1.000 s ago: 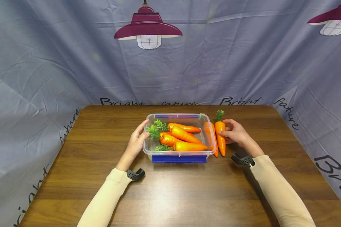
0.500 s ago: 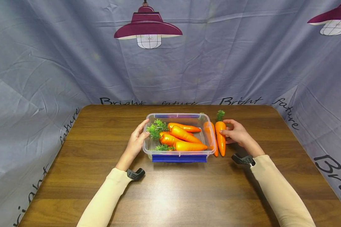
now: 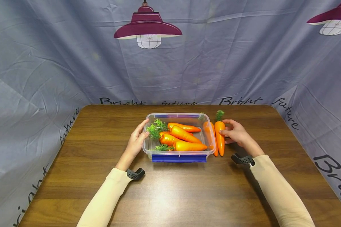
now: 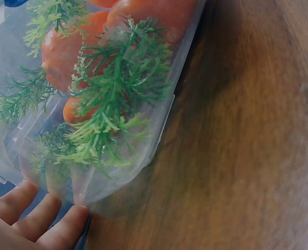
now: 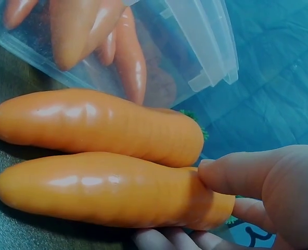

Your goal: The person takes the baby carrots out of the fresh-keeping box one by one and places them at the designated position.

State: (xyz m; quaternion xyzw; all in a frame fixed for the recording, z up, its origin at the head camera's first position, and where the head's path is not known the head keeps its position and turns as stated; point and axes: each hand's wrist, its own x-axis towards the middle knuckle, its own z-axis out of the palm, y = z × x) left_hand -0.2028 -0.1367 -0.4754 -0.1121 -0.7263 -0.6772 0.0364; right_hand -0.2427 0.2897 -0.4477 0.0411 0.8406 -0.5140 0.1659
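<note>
A clear plastic food container (image 3: 179,153) with blue clips stands on the table, with several orange toy-like carrots (image 3: 184,134) and their green tops inside. My left hand (image 3: 134,138) rests against its left side, the thumb at the rim; in the left wrist view the fingertips (image 4: 73,216) touch the outer wall. Right of the container, two carrots lie side by side, leafy ends away from me. My right hand (image 3: 237,134) grips the outer carrot (image 5: 102,190) near its top, thumb above and fingers below. The inner carrot (image 5: 91,122) lies between it and the container.
The brown wooden table (image 3: 170,192) reaches toward me in front of the container. A grey-blue curtain (image 3: 170,69) with printed lamps and lettering hangs behind and along both sides. Black wrist mounts (image 3: 135,174) sit at both cuffs.
Hardly anything differs. The outer carrot and my right fingers shift by a tiny amount; the left hand and container stay in place.
</note>
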